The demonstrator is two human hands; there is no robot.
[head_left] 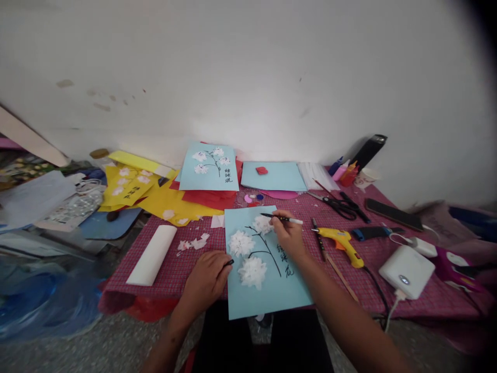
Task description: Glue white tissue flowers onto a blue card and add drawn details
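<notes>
Gripping the pen: right hand [288, 237], fingers pinched close around a slim pen [285, 218], dark tip poised at the topmost white flower; whether it touches, I cannot tell.
Cap side: left hand [207, 274] sits low by the sheet's left edge, fingers narrowed on a small black cap [229, 263] (a pen cap, by the look of it).
Blue sheet: front and centre, the blue sheet [248, 301] lies flat between the two hands, with black stems, writing, and three white flowers [252, 272].
Handling: light and fairly stiff card, I'd judge, but those ruffled petals look soft and easily crushed; the pen should be light and simple to steer.
Best hold: a bare lower corner of the sheet, well away from petals and ink; the pen by its barrel.
Near edge: watch this, the sheet's lower edge pokes out past the counter [166, 280], over the lap, where a knee could nudge it.
Right flank: crowded, with a yellow glue gun [341, 243] and a wooden stick [341, 278] near the forearm.
Left flank: looser room, just paper scraps [194, 243] and a white roll [153, 256] further out.
</notes>
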